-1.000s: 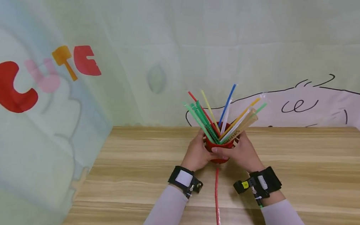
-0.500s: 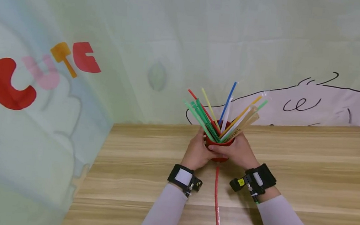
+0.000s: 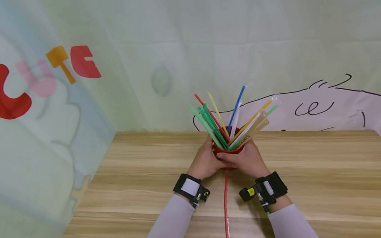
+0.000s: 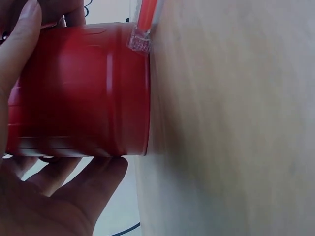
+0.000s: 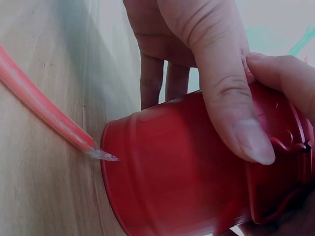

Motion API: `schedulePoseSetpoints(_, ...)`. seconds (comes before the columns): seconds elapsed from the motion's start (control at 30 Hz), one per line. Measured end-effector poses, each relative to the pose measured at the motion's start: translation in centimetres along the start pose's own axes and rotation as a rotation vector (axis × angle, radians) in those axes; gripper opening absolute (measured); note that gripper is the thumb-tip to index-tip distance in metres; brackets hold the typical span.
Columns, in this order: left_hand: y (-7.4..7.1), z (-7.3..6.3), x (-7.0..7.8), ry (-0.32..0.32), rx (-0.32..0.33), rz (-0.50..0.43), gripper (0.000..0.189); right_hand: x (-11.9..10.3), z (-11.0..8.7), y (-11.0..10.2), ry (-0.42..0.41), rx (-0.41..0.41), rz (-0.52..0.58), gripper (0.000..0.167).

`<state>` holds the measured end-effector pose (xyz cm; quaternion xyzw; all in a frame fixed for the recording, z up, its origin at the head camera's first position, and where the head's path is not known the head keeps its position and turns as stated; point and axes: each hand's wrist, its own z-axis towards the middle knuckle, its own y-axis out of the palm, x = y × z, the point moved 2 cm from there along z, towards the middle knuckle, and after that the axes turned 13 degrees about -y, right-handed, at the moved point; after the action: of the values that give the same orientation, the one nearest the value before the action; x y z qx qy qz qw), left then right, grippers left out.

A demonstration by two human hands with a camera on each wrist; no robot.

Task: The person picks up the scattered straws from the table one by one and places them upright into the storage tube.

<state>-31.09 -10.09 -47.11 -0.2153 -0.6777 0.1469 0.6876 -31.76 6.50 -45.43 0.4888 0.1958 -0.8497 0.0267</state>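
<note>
Both hands hold a red pail point(image 4: 78, 88) with a wire handle on its side. My left hand point(image 3: 203, 161) grips its left side, and my right hand point(image 3: 249, 158) grips the right. The thumbs overlap at the front in the head view. Drinking straws in several colours fan out of the pail, among them a blue straw point(image 3: 236, 108), a yellow straw point(image 3: 215, 108) and tan wrapped straws point(image 3: 256, 130). A red wrapped straw point(image 3: 225, 213) lies on the table, its far end right at the pail's base.
The wooden table point(image 3: 146, 160) backs onto a fabric sheet point(image 3: 134, 23) printed with letters and a line drawing. Each wrist wears a black strap, the left strap point(image 3: 187, 186) and the right strap point(image 3: 273, 185), with a small camera.
Both hands keep their hold on the pail. My right wrist has shifted slightly left, toward the pail. The whole head view has drifted a little.
</note>
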Motion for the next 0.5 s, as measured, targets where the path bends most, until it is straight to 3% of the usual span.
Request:
schedulePoseSetpoints(0.13,-0.1,-0.3,0.0,0.008,0.003,0.027,0.111,0.3,-0.1,0.1,-0.004,0.011,0.005,0.075)
schedulePoseSetpoints(0.37,-0.4,-2.5,0.2,-0.078,0.065,0.201,0.123,0.4,0.1,0.4,-0.012,0.007,-0.033,0.078)
schedulePoseSetpoints(0.5,0.0,-4.3,0.6,-0.127,0.051,0.321,0.109,0.2,0.1,0.1,0.005,0.015,-0.032,0.08)
